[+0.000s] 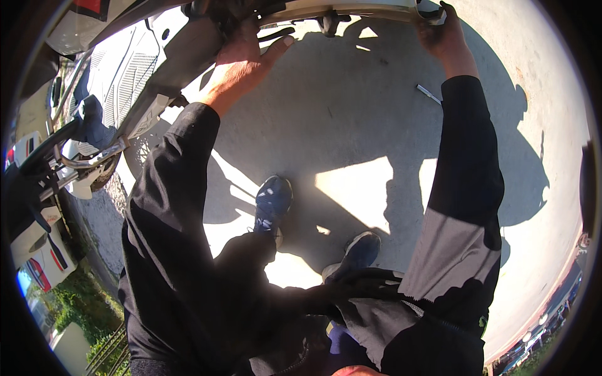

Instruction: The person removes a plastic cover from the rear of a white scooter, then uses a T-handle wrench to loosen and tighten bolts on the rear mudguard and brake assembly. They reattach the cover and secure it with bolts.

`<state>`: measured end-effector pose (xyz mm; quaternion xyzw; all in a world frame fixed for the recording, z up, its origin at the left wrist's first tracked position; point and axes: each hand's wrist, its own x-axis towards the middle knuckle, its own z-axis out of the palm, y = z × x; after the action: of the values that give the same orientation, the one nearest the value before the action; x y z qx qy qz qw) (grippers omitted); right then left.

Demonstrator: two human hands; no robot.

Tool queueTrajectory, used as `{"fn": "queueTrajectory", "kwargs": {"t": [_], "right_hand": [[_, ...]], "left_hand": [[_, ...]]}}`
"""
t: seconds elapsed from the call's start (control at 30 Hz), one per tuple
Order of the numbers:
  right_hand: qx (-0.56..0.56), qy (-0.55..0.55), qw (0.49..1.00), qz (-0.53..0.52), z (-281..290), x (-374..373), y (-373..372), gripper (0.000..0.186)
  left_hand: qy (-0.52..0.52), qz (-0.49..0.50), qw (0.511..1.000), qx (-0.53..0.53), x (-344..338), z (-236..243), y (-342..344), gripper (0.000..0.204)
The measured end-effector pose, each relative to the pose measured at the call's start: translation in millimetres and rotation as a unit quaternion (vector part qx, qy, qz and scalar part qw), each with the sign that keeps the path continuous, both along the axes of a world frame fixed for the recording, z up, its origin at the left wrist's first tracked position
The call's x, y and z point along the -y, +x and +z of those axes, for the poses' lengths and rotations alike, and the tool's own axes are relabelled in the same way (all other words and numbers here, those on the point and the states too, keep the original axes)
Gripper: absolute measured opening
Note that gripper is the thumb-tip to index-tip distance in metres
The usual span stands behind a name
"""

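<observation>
A long, pale curved panel point(370, 14) with a dark underside crosses the top edge of the view. My right hand point(442, 42) grips its right end, the fingers curled up around it. Near the panel's left end, my left hand point(241, 67) reaches up against dark vehicle parts. Its thumb sticks out to the right below a short black piece point(278, 34). Shade and the dark parts hide its other fingers. A small black fitting point(327, 25) hangs under the panel's middle. On the ground left of my right sleeve lies a slim silvery tool point(429, 94), too small to name surely.
A white scooter with a ribbed footboard point(128, 78) fills the upper left, its metal stand point(94, 160) below. My dark shoes point(274, 197) are on the sunlit and shaded concrete point(351, 106). More white vehicle bodywork point(53, 260) and greenery point(81, 307) lie at lower left.
</observation>
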<state>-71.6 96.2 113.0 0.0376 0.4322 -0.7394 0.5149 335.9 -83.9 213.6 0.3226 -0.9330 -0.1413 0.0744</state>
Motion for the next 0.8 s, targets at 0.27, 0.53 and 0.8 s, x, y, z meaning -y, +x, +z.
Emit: {"fn": "queueTrajectory", "kwargs": {"t": [0.27, 0.53, 0.8], "right_hand": [[0.007, -0.009, 0.999, -0.033, 32, -1, 28, 0.058], [-0.008, 0.097, 0.995, 0.01, 21, 8, 14, 0.063], [-0.039, 0.138, 0.99, 0.0, -36, -11, -50, 0.057]], "left_hand": [[0.0, 0.02, 0.998, -0.067, -16, 2, -5, 0.086], [-0.077, 0.026, 0.992, 0.101, -2, 8, -22, 0.076], [-0.139, 0.007, 0.99, -0.027, -4, -14, -19, 0.047]]}}
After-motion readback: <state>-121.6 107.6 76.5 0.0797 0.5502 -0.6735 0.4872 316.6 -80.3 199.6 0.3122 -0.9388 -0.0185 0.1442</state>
